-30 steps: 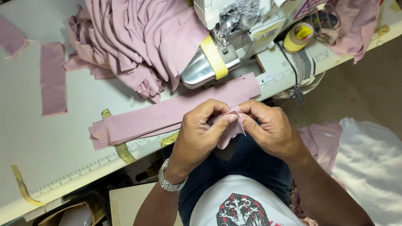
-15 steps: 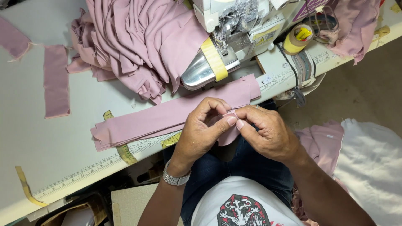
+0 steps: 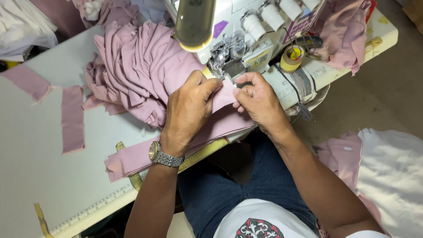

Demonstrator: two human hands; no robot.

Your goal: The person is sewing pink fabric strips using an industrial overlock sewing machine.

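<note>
Both hands have risen from the lap to the sewing machine, carrying the small pink fabric piece (image 3: 223,98) up to the presser foot (image 3: 225,66), where half a second ago they were pinching it low over the stacked strips.

Seen from the head camera, the left hand (image 3: 187,110) lies flat-knuckled across the work, thumb and forefinger closed on the near edge of the fabric piece; a metal wristwatch (image 3: 164,156) sits on that wrist. The right hand (image 3: 260,102) pinches the opposite edge, fingertips curled shut on the cloth just below the presser foot. Between them the piece is held taut, lying on the machine bed (image 3: 282,86) and touching the foot's front.

Under the left forearm lies a stack of long pink strips (image 3: 132,161) over a yellow tape measure (image 3: 200,154). A heap of pink cloth (image 3: 136,70) crowds the machine's left side, and a roll of tape (image 3: 291,58) stands to its right.

To do this well, I judge the edges should stay aligned and flat as they meet the foot, with fingertips kept clear of the needle.
</note>
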